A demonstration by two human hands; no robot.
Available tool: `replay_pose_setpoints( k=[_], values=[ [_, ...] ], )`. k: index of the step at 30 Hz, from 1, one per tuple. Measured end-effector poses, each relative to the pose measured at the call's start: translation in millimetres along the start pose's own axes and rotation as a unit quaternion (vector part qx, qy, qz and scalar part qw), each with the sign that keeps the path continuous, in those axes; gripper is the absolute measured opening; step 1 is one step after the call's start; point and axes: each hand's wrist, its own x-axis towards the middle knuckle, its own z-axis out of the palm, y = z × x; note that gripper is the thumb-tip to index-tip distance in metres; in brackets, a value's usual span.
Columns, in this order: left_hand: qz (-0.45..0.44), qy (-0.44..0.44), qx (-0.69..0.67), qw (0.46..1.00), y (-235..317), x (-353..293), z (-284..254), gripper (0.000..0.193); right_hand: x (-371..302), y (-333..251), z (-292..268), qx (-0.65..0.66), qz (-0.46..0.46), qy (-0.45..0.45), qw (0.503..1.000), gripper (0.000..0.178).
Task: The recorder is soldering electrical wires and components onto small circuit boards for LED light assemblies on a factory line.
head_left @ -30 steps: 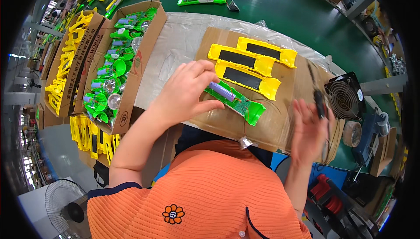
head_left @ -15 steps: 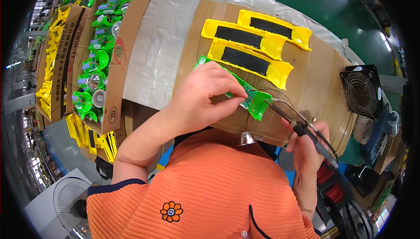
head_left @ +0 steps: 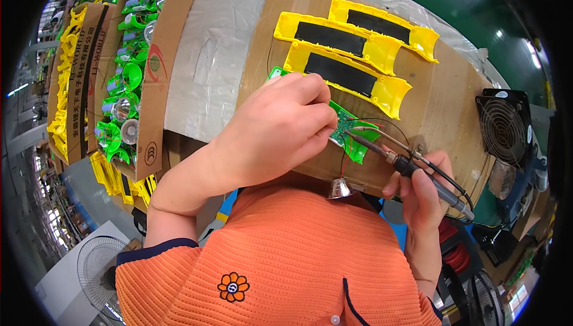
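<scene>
A green plastic half-shell (head_left: 356,153) lies on the board with a green circuit board (head_left: 344,124) inside it. My left hand (head_left: 286,126) is closed over the shell's left and middle part, fingertips pinched together by the circuit board; whatever they grip is hidden. In my right hand (head_left: 425,195) is a soldering iron (head_left: 373,146) with a thin metal feed tube along it, its tip at the circuit board's right part. Thin red and black wires rise around the board. A small silvery reflector cup (head_left: 340,189) hangs by a wire at the near edge.
Several yellow half-shells (head_left: 391,96) with black pads lie just beyond on the wooden board (head_left: 439,111). At the left stands a carton (head_left: 173,45) of green lamp parts, beside another carton (head_left: 77,81) of yellow parts. A black fan (head_left: 504,124) stands at the right.
The soldering iron's tip has moved left from the shell's right end onto the circuit board. My left hand has turned and its fingers have curled in more.
</scene>
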Motion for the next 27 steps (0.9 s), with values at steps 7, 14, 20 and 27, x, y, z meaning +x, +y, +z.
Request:
replay_pose_setpoints(
  k=[7,14,20,27],
  values=[
    [-0.013,-0.021,0.057,0.998,5.6,4.5,1.1,0.01,3.4,-6.3,2.7,-0.044,0.029,0.005,0.999,0.014],
    [-0.005,-0.044,0.078,0.996,7.7,7.9,-2.3,0.011,3.4,-8.7,6.8,-0.067,0.059,0.022,0.996,0.016],
    [-0.002,-0.057,0.099,0.993,8.7,8.1,-3.0,0.011,4.9,-9.7,10.1,-0.062,0.059,0.023,0.996,0.015],
    [0.003,-0.082,0.123,0.989,9.6,10.2,-4.6,0.01,5.3,-10.0,9.5,-0.062,0.049,0.018,0.997,0.015]
  ],
)
